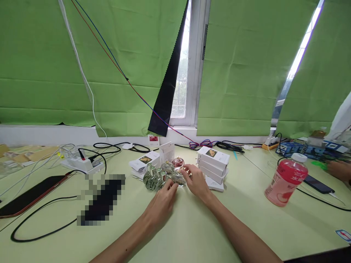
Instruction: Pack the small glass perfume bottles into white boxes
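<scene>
A small clear glass perfume bottle (178,178) with a gold cap lies between my hands at the front of a cluster. My right hand (195,179) has its curved fingers on the bottle's right side, by the cap. At its left edge, my left hand (165,195) is closed with fingertips pressed together against the glass. Several upright glass bottles (154,179) with shiny caps stand in a group just left of my hands. Behind are another clear bottle (167,167) and a round one with reddish contents (178,162).
White boxes (213,164) are stacked at right, others (144,162) lie at left, and one white carton (167,152) stands behind. A pink drink bottle (286,180), a phone (319,183), a power strip (82,163) and cables surround the area. Another person's hand (339,170) is far right.
</scene>
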`<state>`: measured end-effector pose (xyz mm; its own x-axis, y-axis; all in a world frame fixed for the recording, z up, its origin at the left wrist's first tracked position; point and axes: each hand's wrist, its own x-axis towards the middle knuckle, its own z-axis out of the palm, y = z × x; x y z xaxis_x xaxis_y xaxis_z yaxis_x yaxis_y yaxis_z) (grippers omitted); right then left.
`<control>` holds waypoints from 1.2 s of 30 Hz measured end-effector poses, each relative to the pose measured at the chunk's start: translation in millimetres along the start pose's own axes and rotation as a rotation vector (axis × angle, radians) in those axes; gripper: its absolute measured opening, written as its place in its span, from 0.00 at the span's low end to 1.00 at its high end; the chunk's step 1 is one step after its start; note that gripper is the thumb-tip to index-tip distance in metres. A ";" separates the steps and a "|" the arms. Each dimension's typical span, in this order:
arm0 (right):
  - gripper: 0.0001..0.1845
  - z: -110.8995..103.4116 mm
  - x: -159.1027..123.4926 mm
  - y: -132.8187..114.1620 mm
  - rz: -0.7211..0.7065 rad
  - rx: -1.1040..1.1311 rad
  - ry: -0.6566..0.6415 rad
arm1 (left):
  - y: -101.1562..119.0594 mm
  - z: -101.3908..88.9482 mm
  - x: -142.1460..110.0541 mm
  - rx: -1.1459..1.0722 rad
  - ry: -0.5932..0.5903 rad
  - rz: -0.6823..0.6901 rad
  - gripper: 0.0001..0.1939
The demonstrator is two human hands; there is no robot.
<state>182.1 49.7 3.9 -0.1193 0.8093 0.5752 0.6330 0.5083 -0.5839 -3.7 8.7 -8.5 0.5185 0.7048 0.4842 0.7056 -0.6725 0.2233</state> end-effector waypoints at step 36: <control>0.11 0.6 -7.4 -11.2 0.010 -0.061 -0.163 | 4.5 -9.4 8.3 -0.191 0.226 -0.041 0.13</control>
<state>175.5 38.1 5.9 -0.2319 0.8537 0.4662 0.6798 0.4851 -0.5501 -0.8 9.4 4.4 0.3560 0.6785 0.6426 0.6086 -0.6902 0.3915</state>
